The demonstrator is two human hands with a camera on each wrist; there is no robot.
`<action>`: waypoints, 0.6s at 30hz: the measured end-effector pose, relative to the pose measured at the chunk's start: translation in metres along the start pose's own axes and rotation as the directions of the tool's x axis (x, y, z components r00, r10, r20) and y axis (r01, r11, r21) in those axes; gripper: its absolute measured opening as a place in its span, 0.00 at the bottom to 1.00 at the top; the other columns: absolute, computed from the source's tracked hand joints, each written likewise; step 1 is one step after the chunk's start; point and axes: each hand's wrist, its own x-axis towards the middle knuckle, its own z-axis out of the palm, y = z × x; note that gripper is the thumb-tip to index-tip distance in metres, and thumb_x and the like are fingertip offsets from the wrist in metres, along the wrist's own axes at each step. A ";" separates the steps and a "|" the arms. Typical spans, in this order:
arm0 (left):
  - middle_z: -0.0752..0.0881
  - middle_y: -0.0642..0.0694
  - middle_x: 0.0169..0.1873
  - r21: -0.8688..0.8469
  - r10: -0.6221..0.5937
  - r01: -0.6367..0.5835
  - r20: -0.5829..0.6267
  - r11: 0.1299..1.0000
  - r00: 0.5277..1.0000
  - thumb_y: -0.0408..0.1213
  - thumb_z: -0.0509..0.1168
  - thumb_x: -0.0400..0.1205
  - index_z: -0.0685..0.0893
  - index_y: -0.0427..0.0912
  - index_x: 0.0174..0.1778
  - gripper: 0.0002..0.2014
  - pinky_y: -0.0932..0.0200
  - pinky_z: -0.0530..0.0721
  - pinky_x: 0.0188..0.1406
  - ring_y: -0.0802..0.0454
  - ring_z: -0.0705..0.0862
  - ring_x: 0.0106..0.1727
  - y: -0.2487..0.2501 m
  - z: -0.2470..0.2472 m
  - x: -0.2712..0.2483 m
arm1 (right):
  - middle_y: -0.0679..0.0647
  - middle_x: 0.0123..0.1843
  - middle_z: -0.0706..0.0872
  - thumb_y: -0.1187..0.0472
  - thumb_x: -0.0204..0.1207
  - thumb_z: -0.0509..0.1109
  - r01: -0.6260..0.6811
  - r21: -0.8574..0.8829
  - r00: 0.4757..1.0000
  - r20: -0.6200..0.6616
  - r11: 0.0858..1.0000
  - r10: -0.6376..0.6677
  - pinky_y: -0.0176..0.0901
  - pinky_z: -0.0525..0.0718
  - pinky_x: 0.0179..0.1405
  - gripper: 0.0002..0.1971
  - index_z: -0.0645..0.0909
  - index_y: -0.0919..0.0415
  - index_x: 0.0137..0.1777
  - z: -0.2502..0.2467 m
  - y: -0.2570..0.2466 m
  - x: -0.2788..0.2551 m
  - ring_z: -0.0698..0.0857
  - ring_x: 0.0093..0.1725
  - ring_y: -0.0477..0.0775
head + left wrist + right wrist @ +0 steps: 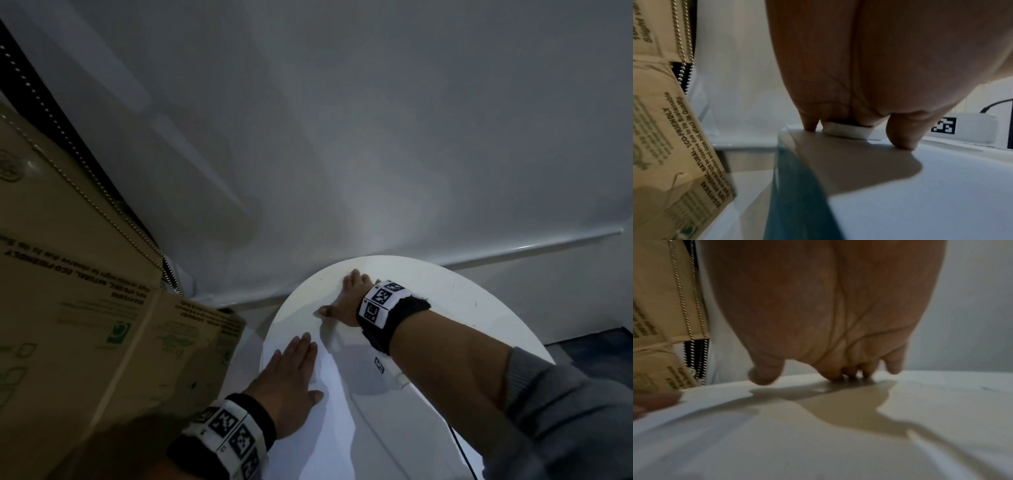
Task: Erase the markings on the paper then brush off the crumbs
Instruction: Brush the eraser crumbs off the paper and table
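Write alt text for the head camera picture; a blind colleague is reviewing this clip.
Two hands lie on a white sheet of paper on a round white table: the left hand lies flat with straight fingers, and the right hand reaches to the paper's far edge. Each wrist wears a band with black-and-white square markers; a cardboard box stands to the left.

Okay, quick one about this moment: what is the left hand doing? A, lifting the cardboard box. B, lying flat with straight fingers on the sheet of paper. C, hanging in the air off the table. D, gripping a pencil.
B: in the head view the left hand lies palm down, fingers straight, on the paper on the round white table.
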 end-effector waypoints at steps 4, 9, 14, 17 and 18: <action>0.30 0.43 0.83 0.029 0.024 -0.023 -0.026 0.999 0.999 0.49 0.44 0.91 0.32 0.38 0.84 0.33 0.51 0.33 0.83 0.49 0.30 0.84 -0.004 0.005 0.004 | 0.56 0.86 0.38 0.33 0.80 0.51 0.284 -0.071 0.957 -0.043 0.956 -0.287 0.60 0.48 0.82 0.44 0.39 0.62 0.84 -0.004 -0.030 0.002 0.43 0.85 0.58; 0.29 0.45 0.83 0.013 0.033 -0.032 -0.049 0.999 0.998 0.50 0.44 0.91 0.33 0.41 0.84 0.33 0.48 0.32 0.83 0.48 0.29 0.84 -0.006 0.009 0.007 | 0.55 0.86 0.41 0.35 0.81 0.53 0.266 -0.016 0.964 -0.005 0.964 -0.266 0.57 0.47 0.81 0.43 0.42 0.62 0.84 -0.006 -0.030 0.013 0.43 0.85 0.56; 0.27 0.48 0.82 -0.023 0.014 -0.016 -0.075 1.000 0.997 0.53 0.43 0.90 0.32 0.45 0.85 0.34 0.49 0.30 0.82 0.50 0.28 0.83 -0.009 0.010 0.010 | 0.59 0.86 0.41 0.26 0.72 0.57 -0.111 0.080 0.994 -0.014 0.991 0.112 0.59 0.48 0.82 0.55 0.40 0.64 0.84 0.002 0.019 0.023 0.45 0.84 0.62; 0.28 0.46 0.82 0.007 0.007 -0.007 -0.080 1.000 0.997 0.53 0.43 0.90 0.32 0.44 0.84 0.34 0.48 0.31 0.83 0.48 0.28 0.83 -0.008 0.008 0.011 | 0.60 0.85 0.41 0.24 0.71 0.54 -0.141 0.029 0.989 -0.043 0.990 0.142 0.61 0.49 0.82 0.56 0.40 0.66 0.83 -0.002 0.020 0.018 0.45 0.84 0.62; 0.28 0.46 0.82 0.021 0.007 -0.006 -0.080 1.000 0.997 0.54 0.43 0.90 0.32 0.43 0.84 0.34 0.48 0.31 0.83 0.48 0.28 0.83 -0.008 0.009 0.012 | 0.60 0.85 0.39 0.25 0.73 0.53 -0.075 0.007 0.996 -0.053 0.997 0.075 0.61 0.47 0.82 0.54 0.39 0.67 0.83 -0.006 0.012 0.013 0.43 0.84 0.62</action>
